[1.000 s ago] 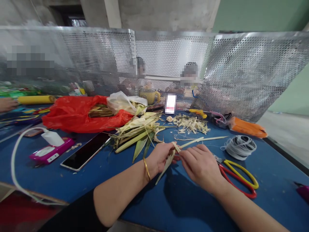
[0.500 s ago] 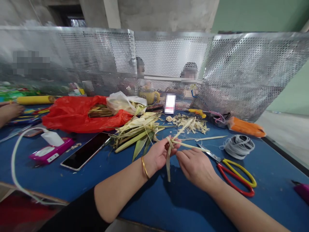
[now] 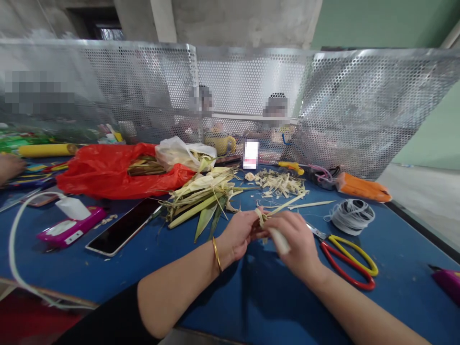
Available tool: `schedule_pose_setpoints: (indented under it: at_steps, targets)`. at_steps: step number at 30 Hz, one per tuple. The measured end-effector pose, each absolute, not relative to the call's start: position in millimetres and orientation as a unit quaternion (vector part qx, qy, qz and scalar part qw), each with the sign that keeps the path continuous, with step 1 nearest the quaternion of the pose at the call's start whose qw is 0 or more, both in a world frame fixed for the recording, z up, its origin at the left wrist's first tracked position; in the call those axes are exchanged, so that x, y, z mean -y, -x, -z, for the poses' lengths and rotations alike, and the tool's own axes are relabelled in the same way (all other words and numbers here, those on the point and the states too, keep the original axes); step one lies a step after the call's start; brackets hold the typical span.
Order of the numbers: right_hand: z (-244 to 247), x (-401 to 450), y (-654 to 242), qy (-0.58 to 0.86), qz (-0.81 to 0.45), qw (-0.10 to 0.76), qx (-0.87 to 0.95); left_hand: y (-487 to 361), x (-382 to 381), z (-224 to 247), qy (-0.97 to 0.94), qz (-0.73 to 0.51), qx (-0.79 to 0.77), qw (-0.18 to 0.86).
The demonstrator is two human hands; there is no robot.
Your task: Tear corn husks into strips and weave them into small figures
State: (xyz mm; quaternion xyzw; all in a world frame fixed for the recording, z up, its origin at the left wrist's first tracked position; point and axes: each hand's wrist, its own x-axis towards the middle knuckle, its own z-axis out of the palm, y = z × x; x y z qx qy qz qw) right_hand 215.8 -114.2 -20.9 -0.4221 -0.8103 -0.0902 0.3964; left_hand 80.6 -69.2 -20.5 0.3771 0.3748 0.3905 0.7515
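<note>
My left hand (image 3: pixel 241 233) pinches pale plant strips (image 3: pixel 287 205) near the middle of the table. Against its fingertips, my right hand (image 3: pixel 296 242) is closed on a wide, pale end of strip (image 3: pixel 279 241) that points down toward me. One thin strip runs from between the hands up to the right. Fingers hide much of the spot where the strips cross. Scissors (image 3: pixel 347 261) with one red and one yellow handle lie just right of my right hand. Beyond my left hand is a pile of dry husk leaves (image 3: pixel 201 196).
Scraps (image 3: pixel 280 183) lie behind the hands, a grey cord coil (image 3: pixel 352 217) and orange packet (image 3: pixel 364 187) at right. A phone (image 3: pixel 124 227), purple power strip (image 3: pixel 72 227) and red bag (image 3: pixel 97 172) are at left. People sit behind a perforated screen (image 3: pixel 247 72); another person's hand (image 3: pixel 10 167) shows far left.
My right hand has moved up against my left and now grips the wide strip end. The end that hung below my left hand has been lifted. The view has shifted slightly.
</note>
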Motion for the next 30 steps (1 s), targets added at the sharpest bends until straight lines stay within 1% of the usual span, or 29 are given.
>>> schedule_pose_setpoints:
  at_steps: [1, 3, 5, 7, 9, 13, 15, 20, 22, 24, 26, 30]
  targets:
    - [21.1, 111.8, -218.5, 0.464, 0.049, 0.444, 0.765, -80.0, 68.6, 20.7, -0.369, -0.386, -0.365, 0.763]
    - [22.8, 106.0, -222.3, 0.544, -0.041, 0.485, 0.683, -79.4, 67.5, 21.3, -0.368, -0.385, -0.362, 0.765]
    - [26.1, 100.4, -223.2, 0.603, -0.151, 0.470, 0.626, -79.0, 66.8, 21.5, -0.376, -0.394, -0.371, 0.752]
    - [29.6, 96.3, -222.1, 0.626, -0.261, 0.446, 0.584, -78.2, 66.5, 20.8, -0.387, -0.394, -0.378, 0.743]
    - [32.1, 94.2, -221.0, 0.626, -0.320, 0.442, 0.557, -76.5, 66.2, 19.2, -0.403, -0.388, -0.372, 0.741]
    - [33.0, 93.3, -221.8, 0.614, -0.339, 0.463, 0.543, -73.0, 65.4, 17.2, -0.421, -0.366, -0.320, 0.766]
    - [31.8, 93.6, -221.9, 0.608, -0.361, 0.466, 0.532, -73.1, 65.3, 18.7, -0.429, -0.368, -0.314, 0.763]
    - [27.2, 96.7, -216.2, 0.614, -0.464, 0.440, 0.463, -76.5, 62.0, 24.6, -0.408, -0.432, -0.399, 0.698]
    - [27.0, 98.9, -213.4, 0.604, -0.482, 0.445, 0.453, -75.8, 58.3, 24.6, -0.384, -0.472, -0.425, 0.670]
    - [27.7, 101.5, -211.5, 0.574, -0.469, 0.467, 0.482, -73.8, 54.5, 23.7, -0.375, -0.498, -0.442, 0.645]
    - [27.6, 104.3, -210.7, 0.526, -0.436, 0.480, 0.550, -71.7, 51.9, 23.2, -0.385, -0.506, -0.454, 0.624]
    - [20.8, 109.6, -212.0, 0.459, -0.367, 0.442, 0.678, -70.6, 52.5, 25.0, -0.439, -0.484, -0.448, 0.610]
